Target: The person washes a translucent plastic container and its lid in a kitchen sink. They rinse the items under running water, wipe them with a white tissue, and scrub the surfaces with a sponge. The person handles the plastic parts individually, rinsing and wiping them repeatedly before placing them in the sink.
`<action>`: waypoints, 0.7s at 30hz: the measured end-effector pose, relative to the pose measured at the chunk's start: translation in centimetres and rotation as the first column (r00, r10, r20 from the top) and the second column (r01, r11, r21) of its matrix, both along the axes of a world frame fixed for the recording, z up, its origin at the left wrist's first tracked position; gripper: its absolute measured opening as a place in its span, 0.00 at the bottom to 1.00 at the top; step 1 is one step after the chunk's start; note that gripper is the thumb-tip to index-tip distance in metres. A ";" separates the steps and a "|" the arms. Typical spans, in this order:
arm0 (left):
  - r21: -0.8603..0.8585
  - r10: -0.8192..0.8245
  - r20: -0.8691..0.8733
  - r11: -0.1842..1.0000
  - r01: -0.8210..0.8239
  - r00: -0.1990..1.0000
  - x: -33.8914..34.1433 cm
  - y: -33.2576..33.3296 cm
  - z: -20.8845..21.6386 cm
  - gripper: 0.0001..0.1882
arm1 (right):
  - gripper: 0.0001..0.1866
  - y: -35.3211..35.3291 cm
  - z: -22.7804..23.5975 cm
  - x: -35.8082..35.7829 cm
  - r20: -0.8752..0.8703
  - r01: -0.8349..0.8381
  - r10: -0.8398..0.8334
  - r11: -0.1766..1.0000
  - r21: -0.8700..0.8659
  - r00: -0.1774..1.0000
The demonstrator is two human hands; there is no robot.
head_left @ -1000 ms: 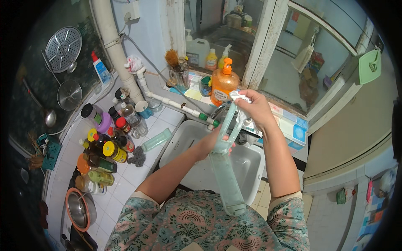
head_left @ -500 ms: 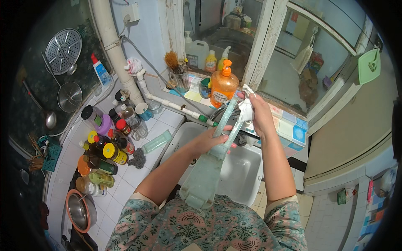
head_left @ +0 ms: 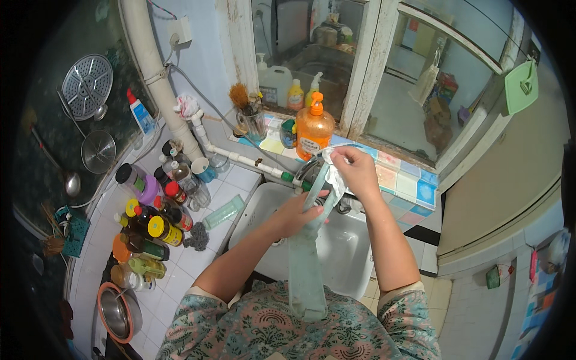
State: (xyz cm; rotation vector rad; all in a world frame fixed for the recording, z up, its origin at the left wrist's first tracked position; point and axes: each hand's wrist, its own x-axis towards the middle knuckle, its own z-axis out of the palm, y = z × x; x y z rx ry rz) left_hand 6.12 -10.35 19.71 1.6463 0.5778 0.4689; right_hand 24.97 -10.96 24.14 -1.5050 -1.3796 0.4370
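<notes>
My left hand (head_left: 294, 216) grips a long, pale green translucent plastic piece (head_left: 306, 270) at its middle, above the sink (head_left: 345, 249). Its broad end hangs down in front of my patterned top, and two narrow strips rise from the other end. A crumpled white cloth or tissue (head_left: 335, 181) is pinched in my right hand (head_left: 359, 171), pressed against the upper end of the strips. The right fingertips are partly behind the white wad. On the tiled counter to the left lies a smaller pale green plastic piece (head_left: 224, 212), beside a grey scouring pad (head_left: 196, 236).
Several sauce bottles and jars (head_left: 165, 230) crowd the left counter, with a metal bowl (head_left: 118, 313) nearer me. Behind the sink stand an orange pump bottle (head_left: 315, 127) and a glass mug of brushes (head_left: 254, 123). A white pipe (head_left: 240, 155) runs along the wall.
The plastic piece has turned more upright, its broad end now narrower to view. My right hand has moved slightly left and down with the white wad, its fingers curled more over the strip ends.
</notes>
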 end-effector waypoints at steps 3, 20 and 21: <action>0.041 0.034 -0.079 0.999 -0.031 0.996 -0.2 -0.4 0.5 0.27 | 0.11 -0.2 0.3 -0.4 0.223 0.064 -0.079 0.995 0.071 0.972; 0.355 0.134 -0.349 0.935 -0.001 0.928 -2.0 0.0 0.5 0.24 | 0.05 -0.3 -0.6 0.4 0.701 -0.122 0.075 0.992 0.017 0.709; 0.376 0.134 -0.336 0.927 0.002 0.932 -2.1 -0.2 0.4 0.23 | 0.05 -0.4 -0.7 0.4 0.722 -0.130 0.091 0.991 -0.001 0.686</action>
